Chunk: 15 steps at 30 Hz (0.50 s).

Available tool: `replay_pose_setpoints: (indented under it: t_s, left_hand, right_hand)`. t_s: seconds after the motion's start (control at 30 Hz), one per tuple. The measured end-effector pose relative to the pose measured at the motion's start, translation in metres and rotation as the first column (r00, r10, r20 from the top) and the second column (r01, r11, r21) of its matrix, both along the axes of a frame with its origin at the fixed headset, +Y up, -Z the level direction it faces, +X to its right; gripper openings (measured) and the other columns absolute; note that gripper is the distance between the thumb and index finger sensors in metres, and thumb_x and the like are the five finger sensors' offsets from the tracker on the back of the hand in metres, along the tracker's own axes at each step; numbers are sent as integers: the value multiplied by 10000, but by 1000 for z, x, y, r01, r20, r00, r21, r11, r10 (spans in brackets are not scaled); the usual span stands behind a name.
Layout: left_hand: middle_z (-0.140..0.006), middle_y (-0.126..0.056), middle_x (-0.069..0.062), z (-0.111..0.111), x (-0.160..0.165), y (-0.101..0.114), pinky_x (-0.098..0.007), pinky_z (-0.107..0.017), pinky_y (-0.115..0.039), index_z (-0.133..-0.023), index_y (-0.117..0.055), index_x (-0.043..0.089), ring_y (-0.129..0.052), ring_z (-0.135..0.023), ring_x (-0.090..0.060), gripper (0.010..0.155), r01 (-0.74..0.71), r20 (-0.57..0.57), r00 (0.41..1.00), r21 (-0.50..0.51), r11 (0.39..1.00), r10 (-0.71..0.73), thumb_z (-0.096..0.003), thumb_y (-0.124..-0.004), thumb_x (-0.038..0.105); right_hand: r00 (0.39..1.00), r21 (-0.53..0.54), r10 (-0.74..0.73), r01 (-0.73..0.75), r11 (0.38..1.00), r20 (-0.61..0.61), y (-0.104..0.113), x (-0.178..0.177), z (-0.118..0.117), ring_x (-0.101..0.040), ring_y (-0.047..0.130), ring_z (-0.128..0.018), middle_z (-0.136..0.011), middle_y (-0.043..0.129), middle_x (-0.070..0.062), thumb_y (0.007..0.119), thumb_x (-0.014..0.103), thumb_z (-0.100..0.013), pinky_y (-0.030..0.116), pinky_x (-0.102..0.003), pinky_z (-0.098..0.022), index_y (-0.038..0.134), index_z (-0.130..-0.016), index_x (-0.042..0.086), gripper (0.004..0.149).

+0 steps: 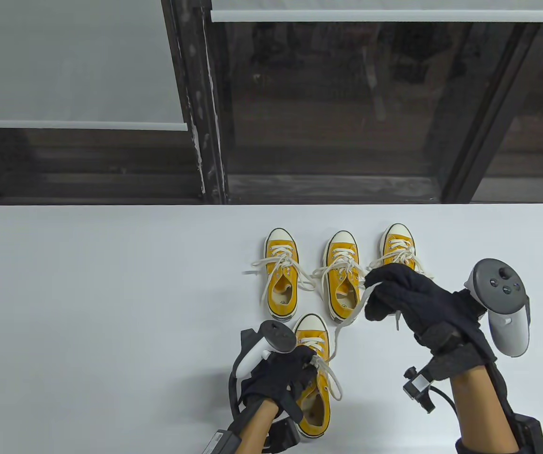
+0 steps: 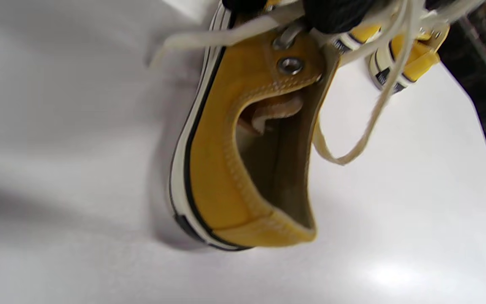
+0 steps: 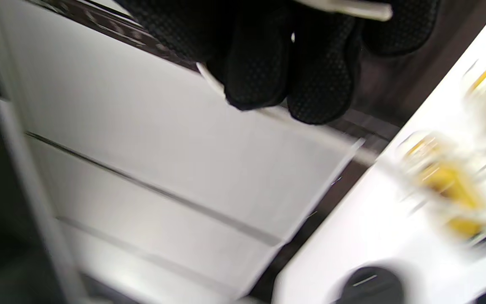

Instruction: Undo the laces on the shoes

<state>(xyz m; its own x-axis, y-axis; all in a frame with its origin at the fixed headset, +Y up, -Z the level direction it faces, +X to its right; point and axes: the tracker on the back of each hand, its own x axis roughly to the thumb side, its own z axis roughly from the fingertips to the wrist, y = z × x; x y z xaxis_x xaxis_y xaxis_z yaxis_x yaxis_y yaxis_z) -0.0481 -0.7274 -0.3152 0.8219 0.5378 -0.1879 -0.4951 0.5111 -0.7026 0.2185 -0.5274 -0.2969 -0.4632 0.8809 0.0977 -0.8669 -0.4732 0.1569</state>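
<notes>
Looking down in the table view, a white table [image 1: 87, 293] with rounded far corners is sitting before dark window frames and pale roller blinds [image 1: 73, 66]. Three yellow sneakers are standing in a row toward the far middle: the left sneaker [image 1: 281, 273], the middle sneaker [image 1: 343, 275] and the right sneaker [image 1: 398, 250], all with loose cream laces. A fourth, the near sneaker [image 1: 313, 373], is lying closer to the near edge, toe pointing away. The left hand [image 1: 281, 376] is resting on the near sneaker's left side and lace area, fingers curled down over it. The right hand [image 1: 406, 295] is raised to the right of the row, fingers closed on a long lace [image 1: 347, 321] that is running down to the near sneaker. Wide bare tabletop is lying to the left; the right hand is hanging close over the right sneaker. In the left wrist view, the near sneaker [image 2: 243, 160] is filling the frame heel-down, its opening facing the camera, and black gloved fingertips [image 2: 336, 14] are pressing at the eyelets by the top edge, lace strands looping beside them; other sneakers' heels [image 2: 399, 63] are showing beyond. In the right wrist view, blurred and tilted, the right hand's fingers [image 3: 268, 63] are bunching closed around the white lace [image 3: 352, 8], with the blinds behind and smeared yellow shoes [image 3: 449, 185] on the table at right.
</notes>
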Motion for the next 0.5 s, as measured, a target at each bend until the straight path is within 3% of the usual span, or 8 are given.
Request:
replay_pose_setpoints:
  t_s: [0.1, 0.17, 0.2, 0.27, 0.33, 0.37, 0.43, 0.5]
  left_hand:
    - [-1212, -484, 48, -1, -5, 2, -638, -871, -221, -1055, -545, 398, -345, -1207, -250, 404, -44, -13, 999, -3, 999, 44, -663, -614, 463]
    - [-1185, -536, 21, -2, -10, 3, -641, -866, -235, -1060, -547, 378, -389, -1194, -254, 409, -111, -33, 993, -20, 994, 111, -664, -613, 459]
    - [-1164, -573, 23, -2, -12, 4, -642, -865, -248, -1061, -550, 369, -428, -1184, -251, 411, -140, -41, 989, -21, 990, 139, -665, -614, 457]
    - [-1131, -625, 21, -3, -17, 7, -645, -861, -274, -1059, -561, 349, -484, -1165, -245, 415, -187, -58, 981, -17, 982, 186, -663, -618, 457]
    - [-1132, -624, 19, -4, -20, 8, -646, -859, -281, -1060, -561, 331, -493, -1161, -248, 421, -237, -71, 969, -22, 971, 235, -663, -616, 462]
    - [-1136, -620, 16, -4, -23, 8, -648, -857, -283, -1061, -558, 333, -491, -1161, -251, 422, -264, -82, 962, -29, 964, 261, -664, -613, 465]
    - [-1150, -610, 16, -5, -27, 7, -650, -858, -280, -1070, -548, 336, -489, -1163, -253, 428, -310, -100, 947, -38, 950, 305, -667, -604, 468]
    - [-1171, -592, 17, -6, -30, 7, -652, -858, -278, -1076, -543, 346, -481, -1171, -256, 429, -352, -117, 931, -44, 935, 345, -669, -599, 471]
  right_hand:
    - [939, -42, 308, -305, 951, 155, -25, 9, -2, -270, 957, -698, -706, 899, 5, 674, 364, -638, 641, -582, -667, 775, -951, 221, 358]
    - [873, -105, 419, -405, 908, 249, -47, 10, -2, -382, 801, -925, -945, 793, -92, 687, 348, -642, 561, -641, -696, 663, -1080, 255, 449]
    - [838, -151, 481, -456, 877, 259, -58, 9, -2, -461, 610, -1031, -1102, 618, -173, 695, 339, -643, 486, -686, -707, 528, -1158, 295, 544]
    - [778, -194, 596, -565, 802, 199, -75, 4, 0, -524, 426, -1072, -1184, 407, -209, 685, 354, -645, 426, -700, -716, 329, -1191, 293, 655]
    - [807, -171, 573, -550, 817, 142, -87, -10, 6, -534, 347, -1076, -1180, 339, -244, 674, 391, -649, 398, -703, -719, 290, -1198, 195, 698]
    - [832, -130, 539, -524, 842, 135, -92, -20, 11, -531, 362, -1076, -1178, 350, -246, 676, 406, -647, 403, -702, -719, 334, -1198, 193, 683]
    - [854, -59, 509, -505, 861, 107, -97, -38, 17, -422, 653, -1005, -1073, 646, -150, 680, 458, -640, 527, -641, -711, 585, -1133, 226, 553]
    - [878, -107, 470, -478, 872, -92, -109, -59, 17, -271, 954, -683, -737, 931, -25, 667, 500, -637, 645, -578, -659, 872, -880, 203, 434]
